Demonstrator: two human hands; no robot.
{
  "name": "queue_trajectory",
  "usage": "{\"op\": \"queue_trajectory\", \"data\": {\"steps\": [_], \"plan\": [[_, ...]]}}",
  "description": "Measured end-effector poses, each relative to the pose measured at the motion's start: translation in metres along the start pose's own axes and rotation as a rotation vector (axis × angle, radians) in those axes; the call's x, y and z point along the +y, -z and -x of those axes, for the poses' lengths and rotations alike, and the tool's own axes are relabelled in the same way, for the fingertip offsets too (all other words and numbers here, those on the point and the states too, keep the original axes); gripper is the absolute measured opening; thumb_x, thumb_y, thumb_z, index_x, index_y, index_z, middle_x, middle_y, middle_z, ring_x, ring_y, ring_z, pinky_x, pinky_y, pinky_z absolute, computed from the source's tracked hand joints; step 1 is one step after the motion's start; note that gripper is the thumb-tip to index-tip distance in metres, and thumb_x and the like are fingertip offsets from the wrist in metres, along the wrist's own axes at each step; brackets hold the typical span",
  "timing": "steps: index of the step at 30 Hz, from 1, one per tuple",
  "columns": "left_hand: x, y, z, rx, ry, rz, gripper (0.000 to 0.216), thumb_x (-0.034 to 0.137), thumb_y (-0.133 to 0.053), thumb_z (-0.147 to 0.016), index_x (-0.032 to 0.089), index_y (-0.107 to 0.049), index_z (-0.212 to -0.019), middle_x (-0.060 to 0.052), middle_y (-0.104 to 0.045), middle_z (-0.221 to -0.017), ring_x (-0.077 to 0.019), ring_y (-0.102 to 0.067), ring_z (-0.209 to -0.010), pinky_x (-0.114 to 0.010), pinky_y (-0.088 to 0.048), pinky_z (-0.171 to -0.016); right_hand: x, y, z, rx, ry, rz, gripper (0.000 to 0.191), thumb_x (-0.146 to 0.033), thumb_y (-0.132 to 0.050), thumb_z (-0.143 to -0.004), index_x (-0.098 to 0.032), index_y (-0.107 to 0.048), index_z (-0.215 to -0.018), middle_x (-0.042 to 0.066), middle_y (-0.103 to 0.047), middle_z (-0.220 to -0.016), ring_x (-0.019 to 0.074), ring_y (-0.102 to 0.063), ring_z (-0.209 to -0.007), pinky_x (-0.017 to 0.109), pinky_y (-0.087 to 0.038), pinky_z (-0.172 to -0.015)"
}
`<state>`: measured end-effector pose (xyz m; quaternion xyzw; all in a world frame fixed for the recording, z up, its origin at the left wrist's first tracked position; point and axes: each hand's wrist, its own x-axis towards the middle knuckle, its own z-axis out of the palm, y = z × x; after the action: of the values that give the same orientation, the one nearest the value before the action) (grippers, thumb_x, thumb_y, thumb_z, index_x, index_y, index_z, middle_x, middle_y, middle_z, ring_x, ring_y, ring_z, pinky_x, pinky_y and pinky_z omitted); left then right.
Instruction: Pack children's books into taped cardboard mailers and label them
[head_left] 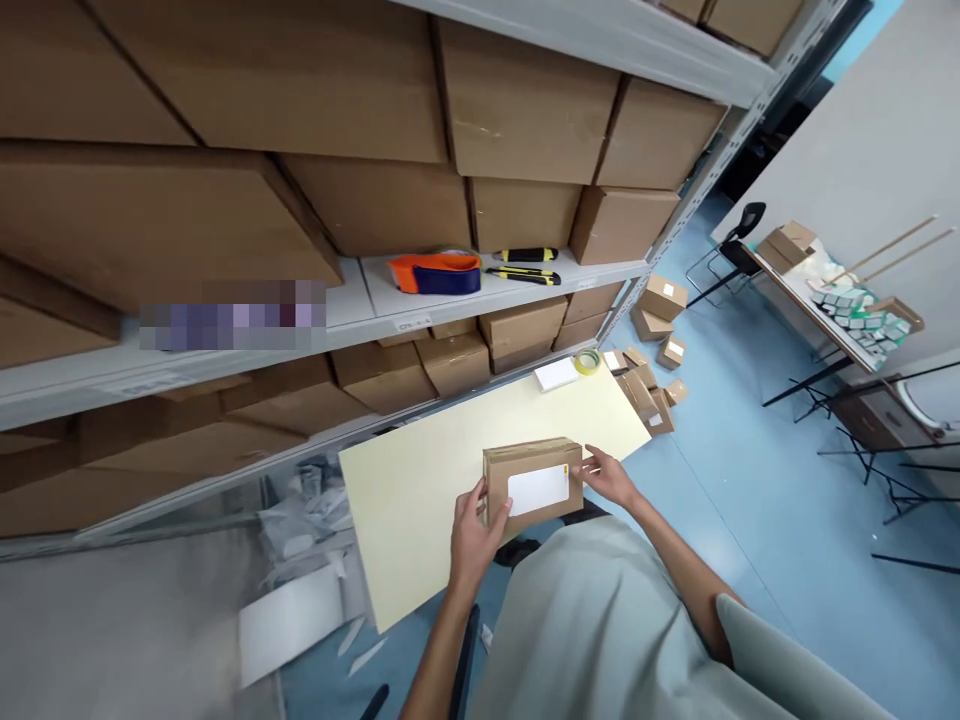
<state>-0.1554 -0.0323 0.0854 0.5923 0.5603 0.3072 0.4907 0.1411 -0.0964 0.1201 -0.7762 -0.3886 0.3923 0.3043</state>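
Observation:
A small brown cardboard box (pixel 495 490) is held upright above the pale yellow tabletop (pixel 409 510). On its front face is a white label (pixel 538 490) with a small yellow mark. My left hand (pixel 475 530) grips the box's left end, thumb on the front and fingers around the side. At the opposite end, my right hand (pixel 609 478) has its fingertips closed on the right edge; part of the grip is hidden. Farther back on the tabletop lie a white stack of labels or paper (pixel 556 374) and a roll of tape (pixel 587 361).
Metal shelving (pixel 352 325) with large cartons (pixel 375 200) rises ahead. Its ledge bears an orange and blue tape dispenser (pixel 436 273) and box cutters (pixel 525 274). Small boxes (pixel 637 390) lie on the floor at right. Scrap paper (pixel 292 620) lies left; a table (pixel 795 290) stands far right.

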Motion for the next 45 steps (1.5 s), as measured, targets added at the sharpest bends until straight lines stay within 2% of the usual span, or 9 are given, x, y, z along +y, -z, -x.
{"op": "queue_trajectory", "data": {"steps": [6,13,19,25,29,32,34,37,45], "plan": [[0.052,-0.043,-0.023,-0.073,-0.010,-0.049,0.096,0.066,-0.071,-0.087,0.021,-0.037,-0.164,-0.016,-0.054,-0.137,-0.0338,-0.067,-0.127,-0.056,-0.056,-0.113,0.009,0.049,-0.010,0.161,0.008,-0.141,0.072,-0.061,-0.080,-0.083,-0.016,-0.070,-0.138,0.013,-0.083,-0.111,0.0296,-0.079,-0.100,0.042,-0.065,-0.087],[0.108,-0.122,-0.069,-0.106,-0.022,-0.188,0.087,0.066,-0.072,-0.087,0.022,-0.043,-0.156,-0.015,-0.053,-0.137,-0.0358,-0.063,-0.131,-0.058,-0.054,-0.114,0.040,0.122,-0.065,0.283,0.025,-0.199,0.052,-0.067,-0.073,-0.086,-0.018,-0.082,-0.102,0.012,-0.083,-0.103,0.0280,-0.077,-0.090,0.042,-0.064,-0.085],[0.163,-0.228,-0.118,-0.190,-0.084,-0.274,0.075,0.064,-0.071,-0.086,0.022,-0.055,-0.146,-0.015,-0.054,-0.133,-0.0358,-0.057,-0.135,-0.056,-0.053,-0.115,0.088,0.204,-0.118,0.381,-0.039,-0.316,0.053,-0.071,-0.068,-0.088,-0.019,-0.081,-0.093,0.012,-0.082,-0.099,0.0279,-0.076,-0.086,0.043,-0.062,-0.085],[0.225,-0.350,-0.185,-0.295,-0.126,-0.322,0.074,0.056,-0.070,-0.089,0.022,-0.056,-0.153,-0.008,-0.056,-0.114,-0.0221,-0.065,-0.089,-0.043,-0.062,-0.089,0.134,0.286,-0.150,0.532,-0.087,-0.414,0.057,-0.070,-0.067,-0.089,-0.017,-0.081,-0.103,0.014,-0.078,-0.107,0.0264,-0.075,-0.090,0.040,-0.062,-0.085],[0.273,-0.431,-0.248,-0.406,-0.225,-0.305,0.069,0.041,-0.070,-0.092,0.021,-0.055,-0.156,-0.009,-0.063,-0.116,-0.0231,-0.066,-0.094,-0.042,-0.058,-0.096,0.149,0.328,-0.167,0.537,-0.081,-0.444,0.061,-0.067,-0.069,-0.088,-0.019,-0.078,-0.125,0.017,-0.071,-0.134,0.0258,-0.075,-0.098,0.042,-0.062,-0.091],[0.300,-0.469,-0.275,-0.412,-0.221,-0.338,0.073,0.032,-0.069,-0.092,0.014,-0.048,-0.160,-0.013,-0.068,-0.121,-0.0263,-0.068,-0.093,-0.046,-0.055,-0.100,0.153,0.342,-0.176,0.476,-0.117,-0.471,0.065,-0.065,-0.071,-0.087,-0.018,-0.075,-0.131,0.017,-0.073,-0.136,0.0261,-0.076,-0.096,0.044,-0.062,-0.092],[0.304,-0.477,-0.275,-0.403,-0.235,-0.305,0.067,0.026,-0.062,-0.095,0.013,-0.048,-0.158,-0.013,-0.071,-0.119,-0.0257,-0.068,-0.092,-0.046,-0.054,-0.101,0.154,0.343,-0.179,0.407,-0.131,-0.484,0.063,-0.065,-0.070,-0.088,-0.017,-0.075,-0.130,0.016,-0.078,-0.125,0.0275,-0.076,-0.097,0.044,-0.062,-0.092],[0.285,-0.459,-0.250,-0.388,-0.218,-0.243,0.056,0.025,-0.055,-0.096,0.016,-0.055,-0.151,-0.009,-0.075,-0.109,-0.0223,-0.069,-0.088,-0.040,-0.056,-0.095,0.154,0.333,-0.182,0.298,-0.134,-0.498,0.059,-0.067,-0.068,-0.090,-0.018,-0.077,-0.122,0.015,-0.081,-0.117,0.0287,-0.077,-0.097,0.044,-0.062,-0.091],[0.133,-0.315,-0.101,-0.097,0.263,-0.226,0.047,0.043,-0.057,-0.088,0.020,-0.067,-0.127,-0.004,-0.075,-0.088,-0.0224,-0.072,-0.075,-0.038,-0.061,-0.076,0.141,0.286,-0.196,-0.055,-0.063,-0.418,0.055,-0.068,-0.067,-0.090,-0.021,-0.078,-0.116,0.012,-0.082,-0.116,0.0275,-0.078,-0.092,0.044,-0.063,-0.089]]}}
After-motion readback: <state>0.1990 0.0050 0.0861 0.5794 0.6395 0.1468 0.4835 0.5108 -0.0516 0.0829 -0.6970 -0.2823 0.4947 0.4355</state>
